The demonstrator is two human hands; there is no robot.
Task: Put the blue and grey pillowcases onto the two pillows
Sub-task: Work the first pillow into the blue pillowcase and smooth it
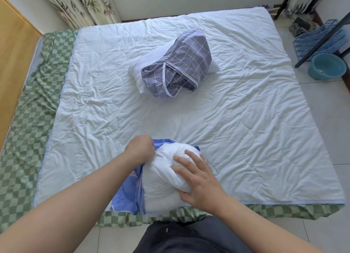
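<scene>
The blue pillowcase (pixel 126 195) is lying bunched at the near edge of the bed (pixel 246 120), partly over the white quilt (pixel 94 101) and reaching down to the green checked sheet (pixel 28 139). A white pillow (pixel 162 177) is sitting in its mouth, with blue cloth showing along the pillow's left side and just past its far end. The left hand (pixel 141 151) is curling into a fist at the far left of the pillow, gripping the blue cloth there. The right hand (pixel 197 174) is lying on the pillow's right side, its fingers spread and bending into the white stuffing and its thumb hooking under the near part, so it is clutching the pillow.

The grey pillowcase (pixel 181 65), checked with pale lines and edged in white trim, is lying well apart from both hands towards the far middle of the bed. It is covering the second pillow (pixel 136 70) only in part, with white showing at the left and right.

No writing or label is showing on any of the cloth.
</scene>
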